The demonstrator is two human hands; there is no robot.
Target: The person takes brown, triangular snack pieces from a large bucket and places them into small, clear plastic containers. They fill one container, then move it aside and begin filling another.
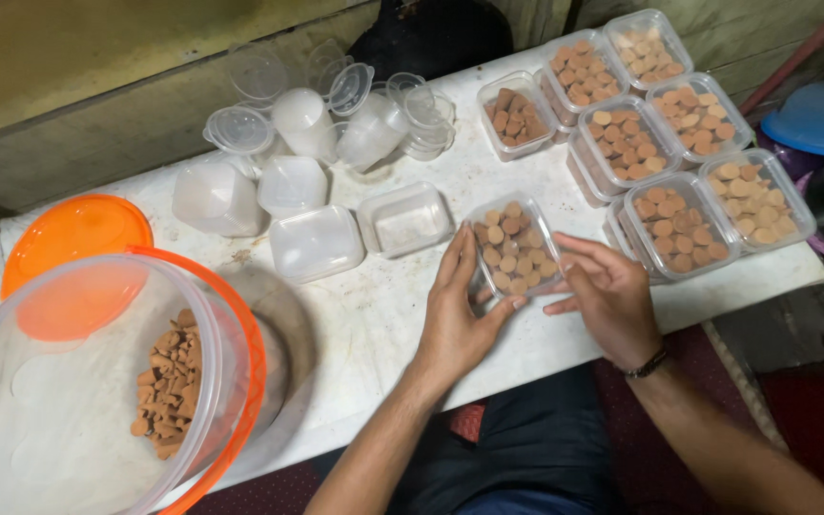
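My left hand (455,319) and right hand (610,298) clamp the lidded biscuit tub (515,250) by its side walls (light, thin-walled, probably flexing), each grip closed on it.

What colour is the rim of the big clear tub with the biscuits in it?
Orange. The big clear tub's rim shows best in the head view, at lower left.

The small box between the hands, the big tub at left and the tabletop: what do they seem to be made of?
The small box, held by the left hand and right hand, looks like thin clear glossy plastic: the brown pieces show through. The big tub seems cloudy translucent plastic with an orange rim. The tabletop looks like white stone or laminate, mottled and worn; hard to tell which.
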